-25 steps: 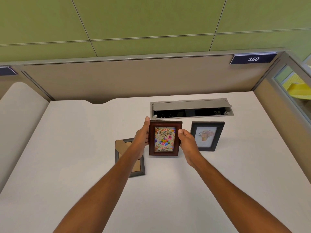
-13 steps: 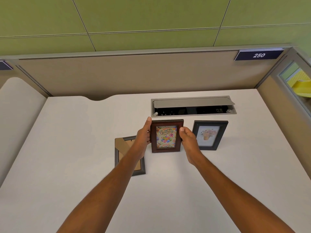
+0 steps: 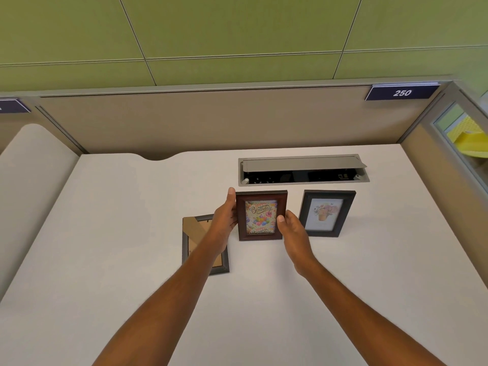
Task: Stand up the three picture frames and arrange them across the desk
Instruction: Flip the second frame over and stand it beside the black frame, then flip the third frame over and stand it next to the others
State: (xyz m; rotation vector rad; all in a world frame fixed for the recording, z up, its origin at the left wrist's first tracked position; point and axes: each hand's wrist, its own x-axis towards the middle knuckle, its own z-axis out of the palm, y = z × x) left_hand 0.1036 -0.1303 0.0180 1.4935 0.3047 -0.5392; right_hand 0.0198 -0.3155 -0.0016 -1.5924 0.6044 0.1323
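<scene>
The brown birthday frame (image 3: pixel 261 215) is now seen planted upright on the desk (image 3: pixel 118 233), bottom edge apparently in contact with the surface; a second ago it was held further toward the person, tilted back, and looked to be clear of the desk. It has been carried away from the body and squared up.

Left hand (image 3: pixel 224 217): wrapped on the frame's left edge, thumb up along the top-left corner; the remaining fingers are hidden behind the frame. Right hand (image 3: pixel 291 228): the grip looks relaxed, thumb tip (image 3: pixel 280 219) just touching the lower right edge, the other fingers hidden behind. Whether real pressure is applied there cannot be told. Release is judged to be starting on that side.

Placement relative to the fingers:
- black flower frame (image 3: pixel 327 213): already standing, just beyond the right hand's knuckles, apart from the brown frame with a narrow gap.
- grey frame (image 3: pixel 203 244): lying back-side up, under and behind the left wrist and forearm, partly covered.
- open cable tray (image 3: pixel 303 170): just past the left thumb tip, behind both standing frames.

Task state, as judged: two of three frames up, the third not yet raised. The rear stand of the brown frame is not visible, so it cannot be confirmed that it will hold once let go. The standing pair sit close together; wider spacing will likely be needed to cover the desk.
</scene>
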